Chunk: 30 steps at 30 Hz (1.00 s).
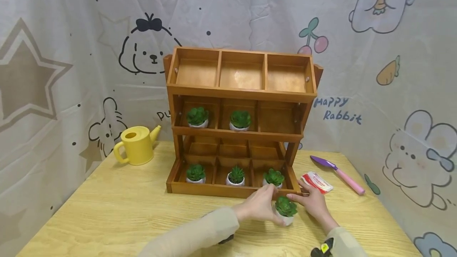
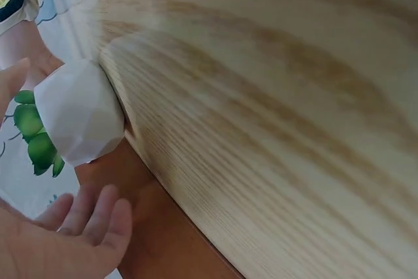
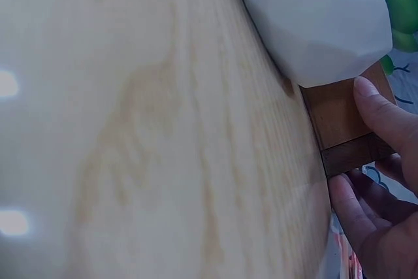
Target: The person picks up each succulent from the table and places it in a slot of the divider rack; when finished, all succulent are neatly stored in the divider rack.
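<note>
A potted artificial succulent with a white faceted pot stands on the table before the shelf's front right corner. My left hand is beside it, thumb near the pot and fingers spread toward the shelf. In the left wrist view, a gap separates those fingers from the pot. My right hand grips the lower right corner of the wooden shelf, thumb on the front board and fingers round the side. Behind the left fingers, another succulent sits in the bottom right compartment, its pot partly hidden.
Two succulents, left and middle, share the bottom tier; two more, left and middle, sit one tier up. A yellow watering can stands left. Right of the shelf lie a red-and-white packet and a purple-and-pink trowel.
</note>
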Tool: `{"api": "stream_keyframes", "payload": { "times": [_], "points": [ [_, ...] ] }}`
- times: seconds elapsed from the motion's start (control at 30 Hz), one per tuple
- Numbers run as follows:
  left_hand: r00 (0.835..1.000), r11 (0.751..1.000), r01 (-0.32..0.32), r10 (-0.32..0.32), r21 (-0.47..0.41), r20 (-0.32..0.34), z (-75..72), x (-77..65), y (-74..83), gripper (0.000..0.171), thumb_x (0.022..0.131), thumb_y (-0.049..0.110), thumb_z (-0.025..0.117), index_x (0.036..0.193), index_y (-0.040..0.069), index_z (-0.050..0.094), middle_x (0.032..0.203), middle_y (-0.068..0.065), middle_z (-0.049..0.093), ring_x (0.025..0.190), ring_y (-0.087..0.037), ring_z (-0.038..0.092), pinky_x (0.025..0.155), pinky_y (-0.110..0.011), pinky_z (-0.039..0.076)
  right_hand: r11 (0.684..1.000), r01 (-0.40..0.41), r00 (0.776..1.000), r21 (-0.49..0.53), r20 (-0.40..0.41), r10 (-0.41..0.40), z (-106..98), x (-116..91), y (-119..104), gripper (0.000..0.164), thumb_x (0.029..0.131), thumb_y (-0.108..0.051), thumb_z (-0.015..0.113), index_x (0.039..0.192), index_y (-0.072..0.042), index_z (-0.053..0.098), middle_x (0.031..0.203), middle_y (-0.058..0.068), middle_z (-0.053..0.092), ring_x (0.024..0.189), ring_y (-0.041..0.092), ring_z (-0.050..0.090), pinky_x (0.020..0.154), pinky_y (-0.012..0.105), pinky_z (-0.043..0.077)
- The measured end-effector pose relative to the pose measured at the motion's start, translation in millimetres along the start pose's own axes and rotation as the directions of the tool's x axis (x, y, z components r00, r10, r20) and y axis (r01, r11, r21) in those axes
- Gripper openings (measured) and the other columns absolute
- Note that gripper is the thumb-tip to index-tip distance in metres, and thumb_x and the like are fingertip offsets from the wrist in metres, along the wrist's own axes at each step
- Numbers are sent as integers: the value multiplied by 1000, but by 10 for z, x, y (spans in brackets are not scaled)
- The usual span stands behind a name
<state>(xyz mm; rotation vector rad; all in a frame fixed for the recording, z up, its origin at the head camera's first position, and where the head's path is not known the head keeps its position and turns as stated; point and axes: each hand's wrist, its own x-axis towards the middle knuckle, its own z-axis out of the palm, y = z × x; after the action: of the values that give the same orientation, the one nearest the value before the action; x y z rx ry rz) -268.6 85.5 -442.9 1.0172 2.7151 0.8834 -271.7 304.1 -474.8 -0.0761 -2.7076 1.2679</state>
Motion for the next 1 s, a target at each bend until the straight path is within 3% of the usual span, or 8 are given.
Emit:
{"api": "stream_keyframes", "payload": {
  "times": [0.4, 1.0],
  "points": [
    [991, 989, -135, 136, 56, -16, 143, 111, -67, 67, 60, 37, 90, 111, 11, 55, 103, 3, 64, 92, -3, 59, 79, -13, 46, 1000, -11, 1000, -29, 4, 11, 3, -5, -3, 80, 78, -35, 79, 139, 5, 45, 124, 34, 57, 110, 42, 61, 90, 48, 51],
    [986, 987, -158, 158, -1, -52, 184, 158, -50, 66, 55, 30, 94, 109, 13, 59, 102, 5, 68, 89, 2, 59, 79, -11, 45, 999, -8, 1000, -43, 9, 9, -15, 2, 5, 81, 78, -36, 79, 139, 5, 45, 126, 34, 55, 112, 43, 59, 91, 50, 49]
  ]
}}
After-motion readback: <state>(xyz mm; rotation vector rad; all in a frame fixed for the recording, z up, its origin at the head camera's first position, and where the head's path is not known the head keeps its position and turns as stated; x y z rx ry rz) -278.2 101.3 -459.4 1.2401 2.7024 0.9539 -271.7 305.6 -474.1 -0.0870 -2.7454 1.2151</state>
